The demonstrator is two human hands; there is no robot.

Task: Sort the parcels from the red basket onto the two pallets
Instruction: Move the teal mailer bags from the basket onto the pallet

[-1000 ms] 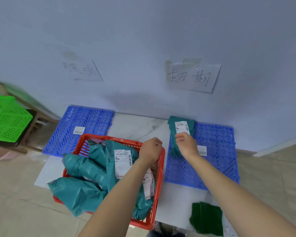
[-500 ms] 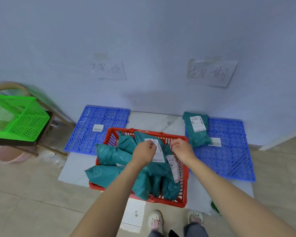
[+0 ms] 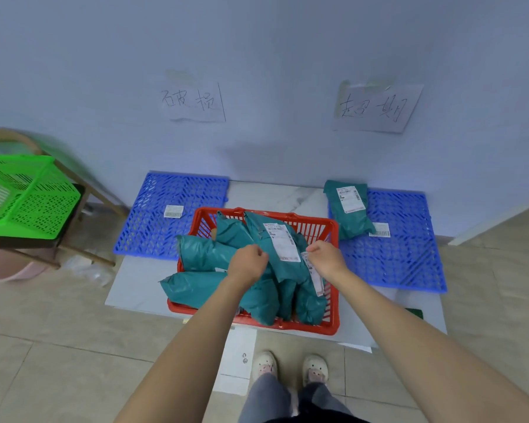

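Two hands, left (image 3: 247, 264) and right (image 3: 326, 258), clamp fingers on a teal parcel (image 3: 277, 248) above the red basket (image 3: 333, 303).

left wall sign (image 3: 193, 102) 破损, right wall sign (image 3: 376, 108) 超期

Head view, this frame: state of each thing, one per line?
Red basket: holds several teal parcels.
Lifted parcel: gripped by both hands.
Left hand: grips its left edge.
Right hand: grips its right edge.
Left pallet: only a label.
Right pallet: one parcel.
Green basket: tilted on chair.
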